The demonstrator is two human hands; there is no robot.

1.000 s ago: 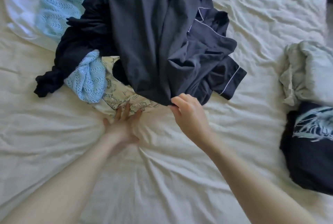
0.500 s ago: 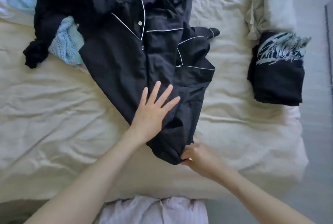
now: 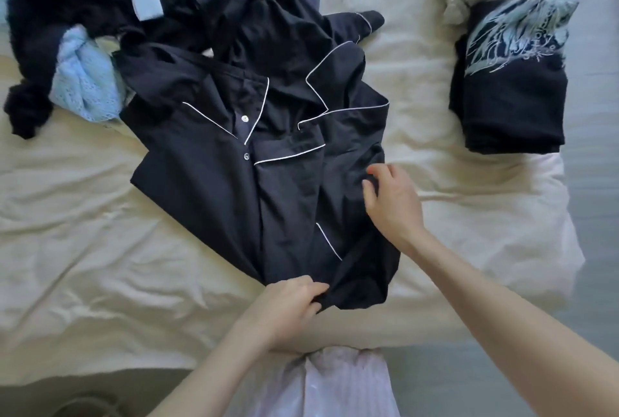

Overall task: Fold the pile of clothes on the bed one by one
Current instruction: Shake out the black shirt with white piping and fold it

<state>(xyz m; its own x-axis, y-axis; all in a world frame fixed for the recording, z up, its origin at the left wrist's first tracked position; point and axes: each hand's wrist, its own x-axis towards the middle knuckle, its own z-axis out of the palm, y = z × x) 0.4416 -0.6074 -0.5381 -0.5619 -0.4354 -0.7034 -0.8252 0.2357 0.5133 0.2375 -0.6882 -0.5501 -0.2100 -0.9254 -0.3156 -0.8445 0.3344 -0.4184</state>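
- Shirt (image 3: 214, 195): soft, light, limp, probably slides on the bed (image 3: 83, 249); best held at hem corners
- Left hand (image 3: 288, 302) pinches the hem
- Right hand (image 3: 392, 202) fingers curled, pinching side fabric

A bed (image 3: 100, 249) under a rumpled cream sheet (creased all over) beside grey floor (image 3: 596, 182), softly lit.

A dark navy pyjama shirt with white piping (image 3: 234, 188) lies on the cream bedsheet (image 3: 83, 232). The left hand (image 3: 288, 302) pinches its hem; the right hand (image 3: 392, 202) grips its right side.
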